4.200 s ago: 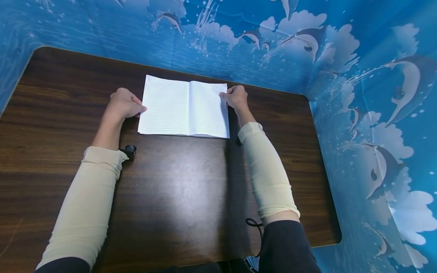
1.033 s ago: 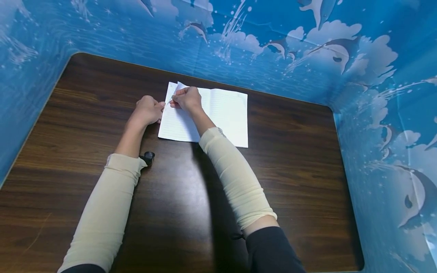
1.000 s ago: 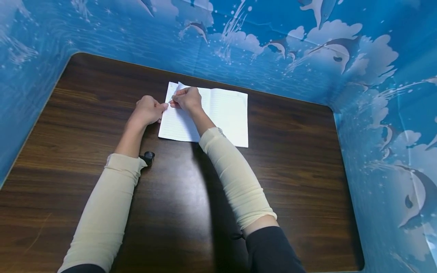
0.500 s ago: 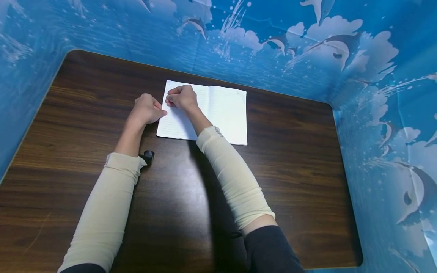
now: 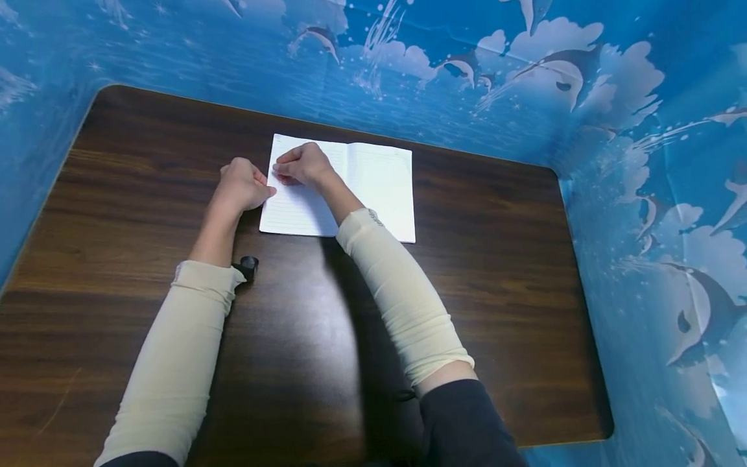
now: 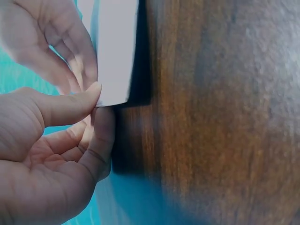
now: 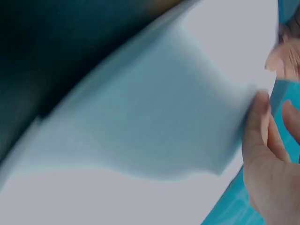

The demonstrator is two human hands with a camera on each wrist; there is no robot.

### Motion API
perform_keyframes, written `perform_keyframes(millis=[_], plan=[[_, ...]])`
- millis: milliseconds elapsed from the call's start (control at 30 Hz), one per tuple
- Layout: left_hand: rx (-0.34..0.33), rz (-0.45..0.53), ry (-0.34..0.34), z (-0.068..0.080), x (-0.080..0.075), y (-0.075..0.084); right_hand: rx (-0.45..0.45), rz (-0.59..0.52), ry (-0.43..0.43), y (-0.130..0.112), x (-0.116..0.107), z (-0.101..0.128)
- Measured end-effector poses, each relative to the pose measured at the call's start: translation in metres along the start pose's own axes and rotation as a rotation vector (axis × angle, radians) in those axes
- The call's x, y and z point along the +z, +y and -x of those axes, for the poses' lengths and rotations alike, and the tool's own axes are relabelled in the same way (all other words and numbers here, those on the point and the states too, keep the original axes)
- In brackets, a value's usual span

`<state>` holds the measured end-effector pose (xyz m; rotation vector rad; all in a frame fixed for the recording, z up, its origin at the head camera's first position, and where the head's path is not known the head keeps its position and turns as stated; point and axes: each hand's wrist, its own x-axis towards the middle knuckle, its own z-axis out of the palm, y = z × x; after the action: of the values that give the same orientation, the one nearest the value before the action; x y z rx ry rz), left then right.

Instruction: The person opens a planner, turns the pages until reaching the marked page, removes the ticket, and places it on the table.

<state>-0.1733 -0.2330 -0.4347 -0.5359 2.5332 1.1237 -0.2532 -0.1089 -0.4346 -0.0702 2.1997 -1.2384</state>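
On the left of the dark wood desk [image 5: 117,194] the left hand [image 5: 242,185] sits at the outer edge of the one open notebook [image 5: 373,188], its thumb and forefinger pinching the corner of a page, as the left wrist view shows plainly. A single small black object [image 5: 248,266] lies just beside the left sleeve [image 5: 175,363], touching or nearly so; what it is cannot be told. Next comes the right hand [image 5: 303,165], crossed over onto the left-hand page, fingers curled and nipping the same leaf near its upper outer edge; the right wrist view shows the paper bowing against the fingertips. The notebook lies flat toward the far middle of the desk, close to the blue dolphin-print backdrop [image 5: 525,78]. Its pages look thin, light and limp, likely to crease or tear if tugged, so a page is best taken at a free corner or outer edge. Counted: one notebook, two hands, two cream sleeves, one black object.
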Motion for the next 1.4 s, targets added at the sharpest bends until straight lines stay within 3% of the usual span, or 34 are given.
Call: perform_keyframes(millis=[167,467,800,1100,1267,1400], plan=[[-0.011,0.0,0.007,0.0,0.001,0.0,-0.021,0.077,-0.01,0.002,-0.03,0.008],[-0.008,-0.012,0.01,-0.001,0.001,0.0,0.031,-0.052,0.046,-0.005,-0.093,0.026],[-0.015,-0.003,0.004,-0.001,0.002,-0.001,0.055,0.103,0.138,0.001,-0.144,0.042],[-0.011,0.003,-0.003,-0.001,0.002,-0.001,0.113,0.496,0.267,0.033,-0.174,0.044],[-0.01,-0.004,-0.005,-0.001,0.001,-0.001,0.073,0.751,0.3,0.064,-0.175,0.038],[-0.013,0.005,-0.002,-0.001,0.001,-0.001,0.121,0.874,0.323,0.083,-0.169,0.032]])
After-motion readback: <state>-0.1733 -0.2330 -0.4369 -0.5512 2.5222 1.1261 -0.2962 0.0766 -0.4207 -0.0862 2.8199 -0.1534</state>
